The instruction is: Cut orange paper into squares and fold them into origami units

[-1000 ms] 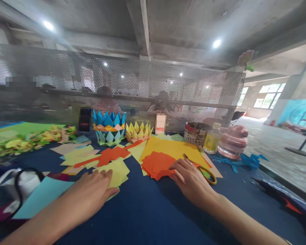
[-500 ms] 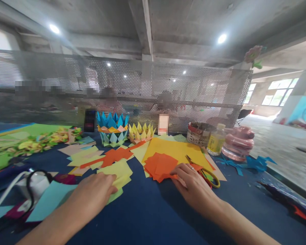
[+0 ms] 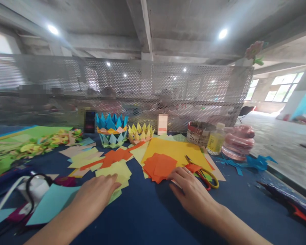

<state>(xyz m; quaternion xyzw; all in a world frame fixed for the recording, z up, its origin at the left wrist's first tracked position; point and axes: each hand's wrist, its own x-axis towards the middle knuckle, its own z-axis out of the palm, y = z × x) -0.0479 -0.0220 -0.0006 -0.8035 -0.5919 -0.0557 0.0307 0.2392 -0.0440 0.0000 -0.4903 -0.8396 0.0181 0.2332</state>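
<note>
My left hand rests over a loose stack of pale yellow paper squares, its fingertips touching them and the thumb held apart from the index finger. My right hand hovers low at the near right edge of a fanned pile of orange paper squares. Its thumb and fingers are apart, and I see nothing held between them. Just beyond that hand lie scissors with yellow and red handles, partly over a yellow sheet. A light blue sheet lies beside my left forearm.
Blue-and-green folded paper crowns and a yellow one stand at the back. A woven basket, a bottle and a pink container are back right. Cables lie left; a perforated screen rises behind.
My right hand has shifted slightly left and down along the orange pile's edge. My left hand stays at the yellow squares. The view has moved a little.
</note>
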